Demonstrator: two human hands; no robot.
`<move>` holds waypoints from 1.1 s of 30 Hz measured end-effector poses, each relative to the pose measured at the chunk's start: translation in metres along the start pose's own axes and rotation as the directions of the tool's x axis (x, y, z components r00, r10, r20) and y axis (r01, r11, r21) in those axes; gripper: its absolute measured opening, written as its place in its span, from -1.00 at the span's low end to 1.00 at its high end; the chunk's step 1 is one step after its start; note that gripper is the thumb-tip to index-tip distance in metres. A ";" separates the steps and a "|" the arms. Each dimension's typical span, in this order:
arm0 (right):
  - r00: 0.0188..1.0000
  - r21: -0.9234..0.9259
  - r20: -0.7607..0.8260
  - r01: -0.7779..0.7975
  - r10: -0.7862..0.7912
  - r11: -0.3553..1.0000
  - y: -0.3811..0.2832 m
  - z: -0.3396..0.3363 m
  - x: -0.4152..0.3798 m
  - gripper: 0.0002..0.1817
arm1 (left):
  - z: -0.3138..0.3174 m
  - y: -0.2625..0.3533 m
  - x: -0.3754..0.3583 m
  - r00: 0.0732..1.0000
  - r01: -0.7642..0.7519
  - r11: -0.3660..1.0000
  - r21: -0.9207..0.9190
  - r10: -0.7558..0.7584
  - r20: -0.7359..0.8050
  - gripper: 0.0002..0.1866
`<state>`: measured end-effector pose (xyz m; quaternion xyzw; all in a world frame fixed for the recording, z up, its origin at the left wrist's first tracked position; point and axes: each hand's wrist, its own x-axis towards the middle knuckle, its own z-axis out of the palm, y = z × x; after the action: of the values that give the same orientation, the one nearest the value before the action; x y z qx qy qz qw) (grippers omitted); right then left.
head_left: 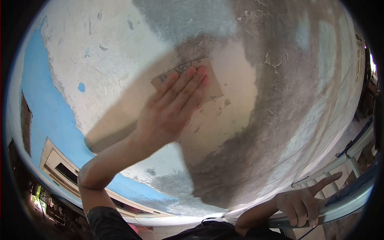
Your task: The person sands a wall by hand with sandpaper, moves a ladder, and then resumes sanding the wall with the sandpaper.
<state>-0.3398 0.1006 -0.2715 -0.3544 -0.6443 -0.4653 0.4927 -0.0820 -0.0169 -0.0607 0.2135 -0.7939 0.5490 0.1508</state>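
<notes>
My left hand (172,104) lies with its fingers outstretched over a brown sheet of sandpaper (215,86), pressing it flat against the wall (236,76). Printed letters show along the sheet's upper edge. Bare plaster and scuffed, pale patches surround the sheet, and the arm's shadow falls across them. Low on the right, my right hand (299,204) hangs over a pale metal rail (340,212) with nothing in it. Its index finger points out to the right while the other fingers droop, loosely bent.
Blue paint (46,80) with a ragged, peeled edge covers the wall's left side. Below it is a cream frame (60,164) with a dark opening. Flaking plaster (276,60) runs down the right. Pale bars like a ladder (352,160) stand at lower right.
</notes>
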 end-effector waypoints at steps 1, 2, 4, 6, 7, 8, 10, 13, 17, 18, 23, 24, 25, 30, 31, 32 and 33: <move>1.000 -0.006 0.002 0.002 -0.002 1.000 0.000 0.000 0.000 -0.01 | -0.001 -0.007 0.002 0.999 -0.020 1.000 0.011 0.021 -0.040 -0.56; 1.000 -0.008 0.005 -0.004 0.004 1.000 0.000 -0.001 0.001 -0.01 | -0.001 -0.019 0.010 0.996 -0.032 0.999 0.028 0.035 -0.081 -0.56; 1.000 -0.006 -0.003 -0.004 0.004 1.000 0.001 -0.001 0.000 -0.02 | -0.009 -0.051 0.025 0.990 -0.047 0.999 0.024 0.050 -0.133 -0.55; 1.000 0.001 -0.003 -0.005 0.005 1.000 0.002 -0.003 0.002 -0.02 | -0.015 -0.048 0.034 0.987 0.075 0.997 0.003 -0.074 -0.143 -0.56; 1.000 -0.001 -0.002 -0.008 0.008 1.000 0.001 -0.002 0.002 -0.02 | -0.016 -0.045 0.039 0.979 0.133 0.991 -0.010 -0.133 -0.151 -0.56; 1.000 -0.003 -0.003 -0.009 0.009 1.000 0.000 0.000 0.002 -0.02 | -0.015 -0.035 0.033 0.984 0.140 0.989 0.043 -0.135 -0.118 -0.56; 1.000 -0.004 0.004 -0.008 0.008 1.000 0.000 -0.001 0.001 -0.02 | -0.009 -0.005 0.008 0.990 0.138 0.979 0.153 -0.131 -0.053 -0.55; 1.000 -0.002 0.009 -0.010 0.010 1.000 0.001 0.000 -0.001 -0.02 | -0.007 0.001 -0.015 0.995 0.095 0.995 -0.002 -0.095 -0.012 -0.53; 1.000 -0.009 -0.003 -0.010 0.010 1.000 0.004 0.000 -0.002 -0.03 | -0.014 -0.047 0.020 0.980 0.110 0.994 0.016 -0.106 -0.167 -0.49; 1.000 -0.006 -0.008 -0.012 0.012 1.000 0.004 -0.001 -0.002 -0.03 | -0.016 -0.046 0.021 0.977 0.139 0.989 0.043 -0.130 -0.172 -0.49; 1.000 -0.008 -0.002 -0.002 0.002 1.000 0.003 0.000 -0.002 -0.03 | -0.010 -0.008 -0.001 0.963 0.254 0.960 0.116 -0.239 -0.125 -0.49; 1.000 -0.005 -0.003 0.003 -0.003 1.000 0.003 0.000 -0.002 -0.03 | -0.013 0.004 -0.011 0.961 0.274 0.958 0.085 -0.268 -0.073 -0.50; 1.000 -0.006 -0.003 0.004 -0.004 1.000 0.003 0.001 -0.003 -0.03 | -0.012 0.003 -0.012 0.969 0.243 0.966 0.088 -0.237 -0.074 -0.50; 1.000 0.001 0.000 0.003 -0.003 1.000 0.005 -0.001 -0.004 -0.04 | -0.017 -0.049 0.025 0.965 0.169 0.976 0.135 -0.136 -0.223 -0.51; 1.000 0.002 -0.004 0.002 -0.002 1.000 0.005 -0.001 -0.003 -0.04 | -0.017 -0.052 0.031 0.961 0.187 0.970 0.157 -0.148 -0.232 -0.51; 1.000 0.003 -0.006 0.000 0.000 1.000 0.003 0.000 -0.003 -0.04 | -0.018 -0.052 0.036 0.957 0.206 0.962 0.179 -0.160 -0.244 -0.50; 1.000 0.002 -0.008 -0.002 0.002 1.000 0.002 0.000 -0.002 -0.04 | -0.018 -0.052 0.040 0.951 0.224 0.953 0.203 -0.169 -0.258 -0.50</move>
<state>-0.3368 0.1012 -0.2732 -0.3528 -0.6424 -0.4657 0.4960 -0.0901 -0.0231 0.0061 0.2408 -0.6759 0.6407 0.2733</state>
